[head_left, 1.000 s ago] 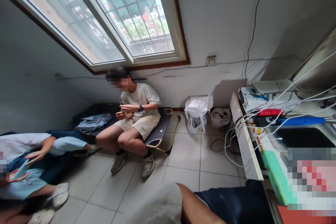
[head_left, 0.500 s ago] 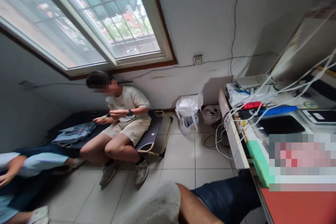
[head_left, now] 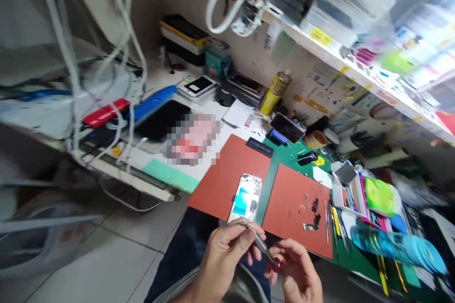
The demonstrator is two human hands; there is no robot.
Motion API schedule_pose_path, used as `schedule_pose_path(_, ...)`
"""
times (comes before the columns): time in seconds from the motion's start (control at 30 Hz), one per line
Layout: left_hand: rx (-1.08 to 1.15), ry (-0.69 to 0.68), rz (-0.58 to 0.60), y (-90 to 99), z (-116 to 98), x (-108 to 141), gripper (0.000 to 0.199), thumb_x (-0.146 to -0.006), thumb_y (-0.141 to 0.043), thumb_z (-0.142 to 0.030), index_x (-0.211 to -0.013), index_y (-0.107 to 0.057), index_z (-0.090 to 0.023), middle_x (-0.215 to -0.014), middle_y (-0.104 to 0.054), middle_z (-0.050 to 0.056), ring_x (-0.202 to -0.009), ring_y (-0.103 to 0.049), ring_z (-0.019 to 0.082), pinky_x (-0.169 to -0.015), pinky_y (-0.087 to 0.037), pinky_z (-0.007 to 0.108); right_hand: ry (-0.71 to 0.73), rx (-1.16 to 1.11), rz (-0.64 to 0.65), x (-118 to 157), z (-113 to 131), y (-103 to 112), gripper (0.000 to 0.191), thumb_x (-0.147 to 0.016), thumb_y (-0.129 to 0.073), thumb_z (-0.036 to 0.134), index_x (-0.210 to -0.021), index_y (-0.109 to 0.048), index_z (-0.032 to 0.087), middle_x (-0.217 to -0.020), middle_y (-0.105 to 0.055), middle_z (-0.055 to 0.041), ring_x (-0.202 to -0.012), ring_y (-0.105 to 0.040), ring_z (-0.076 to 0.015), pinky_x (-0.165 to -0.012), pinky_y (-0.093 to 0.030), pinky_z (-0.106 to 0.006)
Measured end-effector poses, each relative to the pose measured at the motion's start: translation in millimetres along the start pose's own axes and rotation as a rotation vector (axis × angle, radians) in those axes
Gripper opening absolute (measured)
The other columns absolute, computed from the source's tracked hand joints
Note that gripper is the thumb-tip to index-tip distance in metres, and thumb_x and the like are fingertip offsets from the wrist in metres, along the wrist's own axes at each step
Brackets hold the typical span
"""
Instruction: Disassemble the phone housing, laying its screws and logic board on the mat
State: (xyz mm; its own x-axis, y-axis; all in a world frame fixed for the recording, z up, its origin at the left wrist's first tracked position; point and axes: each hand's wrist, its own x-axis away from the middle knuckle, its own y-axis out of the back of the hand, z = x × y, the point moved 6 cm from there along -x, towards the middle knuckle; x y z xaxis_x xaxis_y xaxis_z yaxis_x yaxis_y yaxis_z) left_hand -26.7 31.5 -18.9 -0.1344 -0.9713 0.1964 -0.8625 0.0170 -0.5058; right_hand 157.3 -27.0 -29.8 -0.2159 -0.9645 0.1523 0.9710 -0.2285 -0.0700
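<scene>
While the head camera is swinging away from the window and the seated person, the workbench surface (head_left: 225, 130) is filling much of the view, and the wearer's two hands are now showing, neither having been visible half a second ago. The left hand (head_left: 218, 258) is pinching a precision screwdriver (head_left: 261, 245) between thumb and fingers, partway along its grey body. The right hand (head_left: 302, 270) is curling its fingers close about the red cap (head_left: 277, 265) at the other end (whether they are pressing on it, I cannot tell).

Just beyond the left fingertips, an opened phone (head_left: 242, 201) is lying on the left red mat (head_left: 220, 175), its near end reaching the mat's front edge. A flat black battery-like piece (head_left: 259, 147) is resting across that mat's far corner. Small black parts (head_left: 314, 221) are lying loose on the right red mat (head_left: 284, 199), with tweezers (head_left: 327, 227) beside them and a blue water bottle (head_left: 391, 246) lying farther right.

This change is bringing tool and phone into view together, with the screwdriver's tip pointing towards the phone; whether they are touching is unclear.
</scene>
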Motion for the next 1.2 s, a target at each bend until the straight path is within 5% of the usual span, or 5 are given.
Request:
schedule_pose_path(0.1, -0.005, 0.013, -0.002, 0.1, 6, 0, 0.033, -0.099, -0.074, -0.049, -0.094, -0.086, -0.02, -0.088, -0.077, 0.007, -0.061, -0.069, 0.014, -0.055, -0.054, 0.022, 0.014, 0.033, -0.033, 0, 2, -2, 0.053, -0.073, -0.098, 0.056, -0.11, -0.077, 0.025, -0.103, -0.075, -0.0101, -0.079, -0.074, -0.0239, -0.067, -0.063, -0.034)
schedule_pose_path(0.33, 0.04, 0.048, 0.003, -5.3, 1, 3, 0.036, -0.095, -0.078, -0.053, -0.085, -0.086, -0.019, -0.081, -0.076, 0.008, -0.057, -0.068, 0.016, -0.052, -0.055, 0.024, -0.372, -0.197, -0.018, -3, -15, -10, 0.059, -0.104, -0.06, 0.067, -0.136, -0.066, 0.018, -0.051, -0.059, 0.005, -0.032, -0.049, -0.01, -0.037, -0.036, -0.018)
schedule_pose_path(0.63, -0.044, 0.053, -0.022, 1.4, 12, -4, 0.032, -0.095, -0.078, -0.051, -0.093, -0.088, -0.022, -0.085, -0.075, 0.007, -0.061, -0.065, 0.015, -0.057, -0.054, 0.024, 0.006, -0.012, 0.254, -10, 5, -16, 0.047, -0.093, -0.082, 0.052, -0.13, -0.073, 0.025, -0.096, -0.078, -0.0089, -0.08, -0.077, -0.0238, -0.074, -0.062, -0.034)
schedule_pose_path(1.07, -0.351, -0.075, 0.06, -1.5, 2, -16, 0.043, -0.101, -0.069, -0.05, -0.07, -0.078, -0.021, -0.082, -0.068, 0.007, -0.074, -0.063, 0.018, -0.066, -0.051, 0.025, 0.173, 0.444, 0.32, -21, 31, -39, 0.032, -0.109, -0.059, 0.041, -0.136, -0.075, 0.033, -0.109, -0.085, -0.0046, -0.088, -0.081, -0.0226, -0.08, -0.062, -0.029)
schedule_pose_path(1.2, -0.476, -0.039, 0.078, 8.8, -1, -15, 0.037, -0.103, -0.063, -0.053, -0.095, -0.085, -0.024, -0.092, -0.072, 0.008, -0.067, -0.063, 0.017, -0.058, -0.05, 0.025, 0.139, 0.534, 0.367, -28, 23, -43, 0.032, -0.114, -0.048, 0.044, -0.12, -0.075, 0.027, -0.085, -0.079, -0.0016, -0.069, -0.073, -0.0173, -0.069, -0.053, -0.025)
